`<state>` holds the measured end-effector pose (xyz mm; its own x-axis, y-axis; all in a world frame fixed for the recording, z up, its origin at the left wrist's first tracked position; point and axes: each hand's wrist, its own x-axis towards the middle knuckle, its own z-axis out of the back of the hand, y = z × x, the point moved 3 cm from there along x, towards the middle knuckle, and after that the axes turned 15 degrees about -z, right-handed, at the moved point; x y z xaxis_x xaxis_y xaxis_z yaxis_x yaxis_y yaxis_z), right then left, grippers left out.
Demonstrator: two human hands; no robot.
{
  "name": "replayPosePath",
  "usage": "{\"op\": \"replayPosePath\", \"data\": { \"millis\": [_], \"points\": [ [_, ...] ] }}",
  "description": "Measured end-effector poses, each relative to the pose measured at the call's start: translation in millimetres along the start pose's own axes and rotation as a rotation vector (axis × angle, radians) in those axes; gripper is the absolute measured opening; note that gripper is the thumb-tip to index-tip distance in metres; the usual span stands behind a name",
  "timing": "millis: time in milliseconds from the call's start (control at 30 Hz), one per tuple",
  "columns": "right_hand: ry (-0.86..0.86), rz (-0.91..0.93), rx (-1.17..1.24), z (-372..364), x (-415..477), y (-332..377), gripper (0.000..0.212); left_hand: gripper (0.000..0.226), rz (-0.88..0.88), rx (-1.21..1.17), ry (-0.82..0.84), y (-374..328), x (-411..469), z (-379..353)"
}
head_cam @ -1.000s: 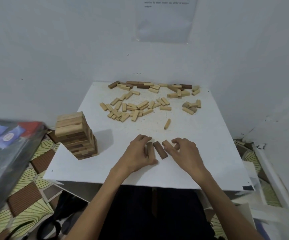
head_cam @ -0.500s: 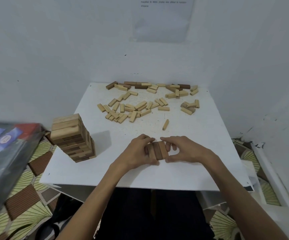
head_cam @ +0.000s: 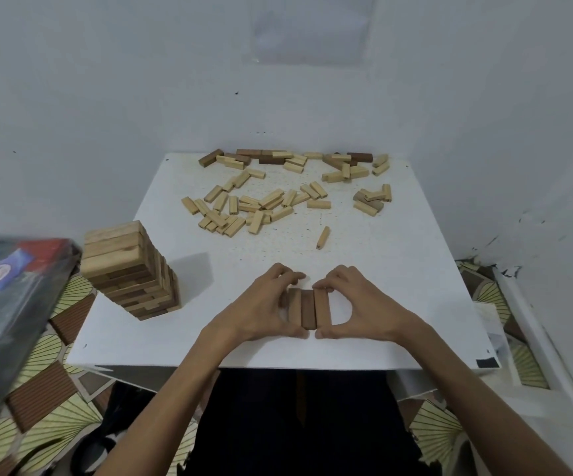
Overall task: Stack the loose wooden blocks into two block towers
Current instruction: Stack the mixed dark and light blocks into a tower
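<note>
No writing, number or brand can be read. The sheet (head_cam: 310,29) on the far wall is too washed out to show any lettering. The round label (head_cam: 1,272) on the colourful box (head_cam: 20,304) at the left is too blurred.

I see three-block row (head_cam: 309,309) on table (head_cam: 398,286) | tower (head_cam: 130,266) left of row | loose blocks (head_cam: 261,204) behind row | my left hand (head_cam: 261,309) touching row's left, right hand (head_cam: 364,304) its right
</note>
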<state>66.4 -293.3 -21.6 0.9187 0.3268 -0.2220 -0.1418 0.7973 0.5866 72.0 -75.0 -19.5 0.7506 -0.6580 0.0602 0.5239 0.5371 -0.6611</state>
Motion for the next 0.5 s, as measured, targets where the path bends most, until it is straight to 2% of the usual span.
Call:
{"op": "replayPosePath", "data": {
  "millis": [100, 200, 300, 500],
  "points": [
    [-0.034, -0.001, 0.005, -1, 1, -2, 0.089, 0.111, 0.000, 0.136, -0.022, 3, -4, 4],
    [-0.067, 0.032, 0.020, -4, 2, -6, 0.085, 0.097, -0.025, 0.216, -0.025, 6, -7, 2],
    [-0.107, 0.062, 0.029, -6, 3, -7, 0.082, 0.083, -0.029, 0.172, -0.054, 10, -6, 0],
    [-0.199, 0.106, 0.051, -13, 1, -10, 0.074, 0.069, -0.058, 0.167, -0.110, 10, -6, -6]
  ]
}}
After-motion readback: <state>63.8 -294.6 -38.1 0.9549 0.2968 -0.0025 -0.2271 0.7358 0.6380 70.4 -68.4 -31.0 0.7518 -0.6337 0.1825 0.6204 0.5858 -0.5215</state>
